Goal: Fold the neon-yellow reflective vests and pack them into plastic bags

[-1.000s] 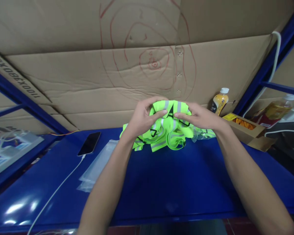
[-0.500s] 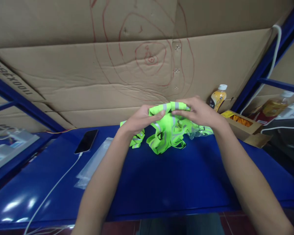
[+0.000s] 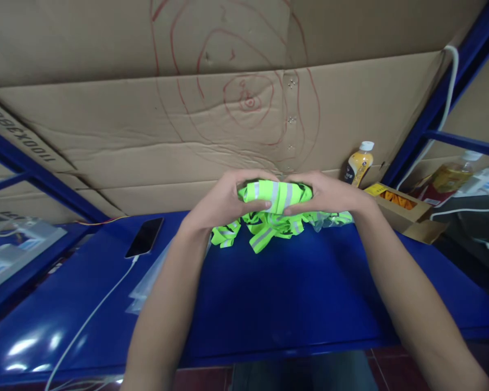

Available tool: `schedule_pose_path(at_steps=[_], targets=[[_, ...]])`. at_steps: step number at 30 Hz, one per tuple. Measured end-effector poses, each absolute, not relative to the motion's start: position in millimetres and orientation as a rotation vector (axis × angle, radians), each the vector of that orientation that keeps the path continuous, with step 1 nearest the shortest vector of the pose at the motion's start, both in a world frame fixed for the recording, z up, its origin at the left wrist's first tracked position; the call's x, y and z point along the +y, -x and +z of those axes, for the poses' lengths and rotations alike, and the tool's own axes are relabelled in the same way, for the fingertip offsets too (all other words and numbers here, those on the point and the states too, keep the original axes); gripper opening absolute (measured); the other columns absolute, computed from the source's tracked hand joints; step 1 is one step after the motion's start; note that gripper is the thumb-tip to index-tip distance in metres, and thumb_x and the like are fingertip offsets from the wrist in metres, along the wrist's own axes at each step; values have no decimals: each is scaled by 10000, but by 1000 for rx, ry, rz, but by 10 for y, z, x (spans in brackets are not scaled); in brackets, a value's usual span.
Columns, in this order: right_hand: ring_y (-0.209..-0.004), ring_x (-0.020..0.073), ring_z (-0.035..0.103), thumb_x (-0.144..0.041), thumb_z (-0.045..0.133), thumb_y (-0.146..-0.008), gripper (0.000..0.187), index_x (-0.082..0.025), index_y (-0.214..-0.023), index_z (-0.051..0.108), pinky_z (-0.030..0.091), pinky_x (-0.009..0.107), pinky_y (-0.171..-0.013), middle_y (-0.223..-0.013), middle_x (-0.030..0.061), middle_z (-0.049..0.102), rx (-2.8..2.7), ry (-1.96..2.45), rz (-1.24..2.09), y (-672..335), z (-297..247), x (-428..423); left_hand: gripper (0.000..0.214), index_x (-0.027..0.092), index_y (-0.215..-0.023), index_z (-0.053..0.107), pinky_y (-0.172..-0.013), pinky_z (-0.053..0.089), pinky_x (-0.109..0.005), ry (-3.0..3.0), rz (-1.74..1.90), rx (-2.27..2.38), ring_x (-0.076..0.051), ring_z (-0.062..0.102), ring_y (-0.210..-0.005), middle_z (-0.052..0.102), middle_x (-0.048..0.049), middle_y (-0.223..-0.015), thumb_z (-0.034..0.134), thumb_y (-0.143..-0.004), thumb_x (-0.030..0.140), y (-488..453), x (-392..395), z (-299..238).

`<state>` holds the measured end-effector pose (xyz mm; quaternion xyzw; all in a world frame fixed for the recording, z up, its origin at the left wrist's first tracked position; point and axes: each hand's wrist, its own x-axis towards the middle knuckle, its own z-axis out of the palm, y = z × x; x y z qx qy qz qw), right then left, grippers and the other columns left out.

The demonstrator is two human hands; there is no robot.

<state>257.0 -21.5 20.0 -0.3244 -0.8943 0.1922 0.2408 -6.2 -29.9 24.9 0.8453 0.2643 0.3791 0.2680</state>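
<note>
A neon-green vest with grey reflective stripes is bunched up above the blue table. My left hand grips its left side, fingers curled round the fabric. My right hand closes on its right side, thumb underneath. Loose green straps and folds hang down from the bundle and rest on the table below my hands. More green fabric and clear plastic lie just behind my right hand.
A black phone on a white cable lies at the left, clear plastic bags beside it. A yellow drink bottle and an open cardboard box stand at the right. Cardboard sheets line the back.
Both hands have gathered the vest tighter into a compact bundle between them. Less fabric hangs down than before. The view has shifted slightly.
</note>
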Motion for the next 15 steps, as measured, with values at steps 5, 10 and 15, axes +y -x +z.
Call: schedule_pose_path(at_steps=[5, 10, 15], targets=[[-638, 117, 488, -507, 776, -899, 362, -151, -850, 732, 345, 248, -625, -690, -29, 614, -2453, 882, 594, -2508, 151, -185, 366, 228, -1129, 829, -977, 518, -354, -2378, 1039, 787, -271, 713, -1073, 796, -86, -1158, 900, -833, 431, 64, -302, 261], [-685, 140, 539, -213, 697, -907, 80, -170, -872, 755, 318, 278, -698, -724, -4, 660, -2489, 915, 86, -2451, 158, -262, 484, 173, -942, 820, -742, 486, -308, -2217, 830, 956, -238, 692, -854, 776, -67, -917, 791, -891, 653, 165, -252, 200], [-936, 246, 699, -72, 612, -852, 313, -208, -1070, 790, 383, 319, -774, -1040, 63, 781, -2414, 955, -212, -2365, 116, -297, 483, 176, -885, 797, -614, 427, -299, -1924, 727, 956, -194, 621, -680, 715, -47, -793, 864, -806, 648, 190, -223, 159]])
